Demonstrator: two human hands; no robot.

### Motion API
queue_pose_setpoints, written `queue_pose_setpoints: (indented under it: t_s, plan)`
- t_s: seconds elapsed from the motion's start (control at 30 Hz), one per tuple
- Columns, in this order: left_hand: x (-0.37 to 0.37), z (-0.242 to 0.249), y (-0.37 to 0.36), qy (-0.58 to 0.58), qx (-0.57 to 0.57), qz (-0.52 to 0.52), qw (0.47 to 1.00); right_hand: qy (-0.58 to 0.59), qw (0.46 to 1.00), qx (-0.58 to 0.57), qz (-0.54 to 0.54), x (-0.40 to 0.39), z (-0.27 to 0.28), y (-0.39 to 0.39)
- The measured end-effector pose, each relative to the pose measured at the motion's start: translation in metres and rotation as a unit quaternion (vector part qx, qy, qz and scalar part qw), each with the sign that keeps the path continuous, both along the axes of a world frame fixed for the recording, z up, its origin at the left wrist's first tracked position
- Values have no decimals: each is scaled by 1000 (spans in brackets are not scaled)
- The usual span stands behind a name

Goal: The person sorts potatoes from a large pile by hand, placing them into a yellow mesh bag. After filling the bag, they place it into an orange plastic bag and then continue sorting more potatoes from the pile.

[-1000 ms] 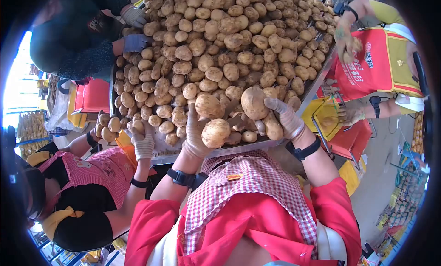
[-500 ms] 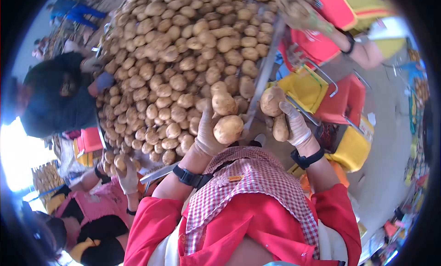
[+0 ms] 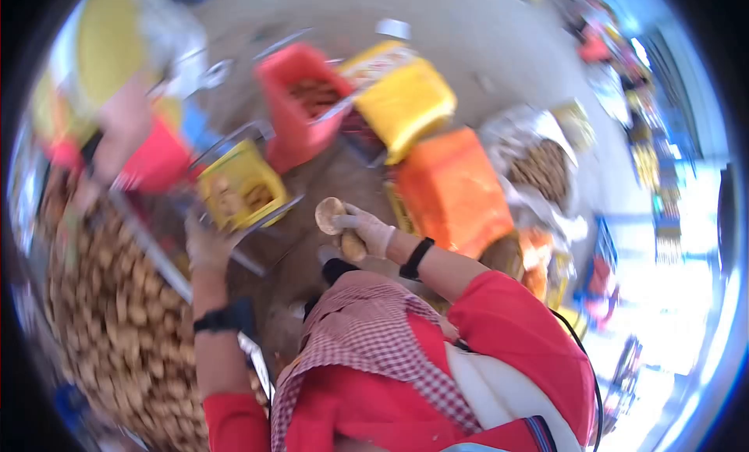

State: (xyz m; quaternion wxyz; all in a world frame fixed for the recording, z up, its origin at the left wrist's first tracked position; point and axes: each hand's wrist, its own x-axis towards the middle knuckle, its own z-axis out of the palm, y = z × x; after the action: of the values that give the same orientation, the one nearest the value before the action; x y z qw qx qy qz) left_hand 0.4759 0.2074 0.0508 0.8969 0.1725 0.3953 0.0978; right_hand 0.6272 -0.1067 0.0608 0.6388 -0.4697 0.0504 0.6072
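Observation:
My right hand (image 3: 368,229), in a pale glove, is closed around two potatoes. One pale potato (image 3: 329,216) sticks out past the fingertips, and a browner potato (image 3: 353,247) sits under the fingers. My left hand (image 3: 209,245), gloved and blurred by motion, is at the near left corner of a yellow basket (image 3: 271,175), with fingers and thumb apart and no potato showing between them. Inside that basket lie a few potatoes (image 3: 226,198). Below and left of my left hand spreads a large heap of potatoes (image 3: 129,327) behind a metal table edge (image 3: 152,253).
A red basket (image 3: 285,66) with potatoes stands behind the yellow one. Right of it are a yellow crate (image 3: 409,101), an orange container (image 3: 452,191) and a white sack (image 3: 507,132) of potatoes. Another person's arm (image 3: 121,136) reaches in at upper left.
The view has swung right, from the potato heap to the baskets. My left hand, which held potatoes, has moved to the yellow basket. My right hand keeps its two potatoes.

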Motion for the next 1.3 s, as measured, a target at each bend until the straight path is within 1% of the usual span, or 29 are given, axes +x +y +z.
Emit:
queue_pose_setpoints:
  t_s: [0.03, 0.1, 0.13, 0.17, 0.2, 0.23, 0.27, 0.3, 0.33, 0.37, 0.4, 0.43, 0.47, 0.5, 0.53, 0.57, 0.6, 0.63, 0.67, 0.73, 0.77, 0.8, 0.87, 0.93, 0.97, 1.03, 1.1, 1.13, 1.3]
  plan:
    - [-23, -110, 35, -77, 92, -12, 993, -10, 999, -10, -44, 13, 4, -32]
    - [2, -8, -21, 106, 139, 30, 984, -151, 961, -40, -227, 46, -1, -91]
    - [-9, -13, -26, 110, 148, 5, 983, -154, 956, 140, -205, 90, -52, -156]
    - [-18, -23, -33, 114, 157, -19, 981, -88, 930, -27, -355, 107, -26, -202]
    - [-27, -28, -39, 111, 158, -21, 981, -204, 867, -122, -438, 129, 6, -239]
    - [-37, -30, -44, 131, 113, -24, 985, -267, 791, -384, -395, 162, 35, -295]
    - [-44, -29, -46, 150, 69, -27, 986, -291, 752, -310, -504, 202, -3, -390]
    - [-48, -27, -48, 149, 72, -26, 986, -274, 624, -357, -638, 223, 18, -422]
    - [-53, -24, -50, 174, 98, -7, 980, -375, 499, -509, -592, 237, 19, -471]
    - [-60, -21, -55, 203, 123, 12, 971, -321, 404, -721, -463, 216, 72, -418]
    - [-63, -13, -59, 211, 124, 18, 969, -324, 461, -724, -398, 204, 94, -384]
    - [-62, 0, -64, 204, 245, 6, 948, -392, 479, -779, -100, 234, 16, -447]
    - [-64, 13, -67, 205, 364, 10, 908, -488, 400, -758, 163, 260, -56, -506]
    - [-71, 18, -67, 171, 489, 26, 855, -520, 509, -686, 38, 223, -40, -415]
    - [-83, 31, -63, 215, 580, 13, 786, -533, 602, -588, -85, 176, -3, -299]
    - [-71, 92, -74, 341, 704, 6, 623, -582, 644, -488, -87, 188, -102, -305]
    - [-95, 86, -58, 371, 746, 20, 552, -570, 713, -406, -45, 168, -127, -250]
    - [-118, 80, -44, 418, 768, 15, 485, -570, 730, -374, 48, 139, -117, -172]
    - [-135, 84, -34, 448, 762, 29, 467, -579, 768, -257, 94, 107, -109, -105]
    - [-182, 64, -14, 508, 754, 25, 416, -617, 758, -75, 200, 52, -95, 2]
    - [-204, 53, -18, 528, 742, 41, 412, -736, 625, 48, 255, 20, -38, 55]
    - [-222, 39, -26, 574, 714, -9, 402, -774, 556, 126, 275, -3, -16, 99]
    - [-239, 50, -46, 594, 708, -87, 372, -740, 589, 171, 277, -43, 27, 169]
    - [-252, 55, -64, 579, 698, -92, 411, -733, 582, 244, 254, -85, 47, 229]
    - [-258, 53, -75, 555, 695, -109, 443, -737, 557, 287, 253, -110, 60, 255]
    - [-276, 55, -94, 562, 696, -70, 441, -732, 521, 362, 249, -163, 78, 297]
    - [-303, 65, -114, 542, 630, 1, 556, -727, 499, 396, 255, -212, 87, 326]
    - [-321, 68, -122, 539, 617, -20, 573, -731, 484, 405, 261, -234, 88, 335]
    - [-362, 71, -143, 487, 681, 25, 547, -700, 458, 417, 355, -333, 86, 378]
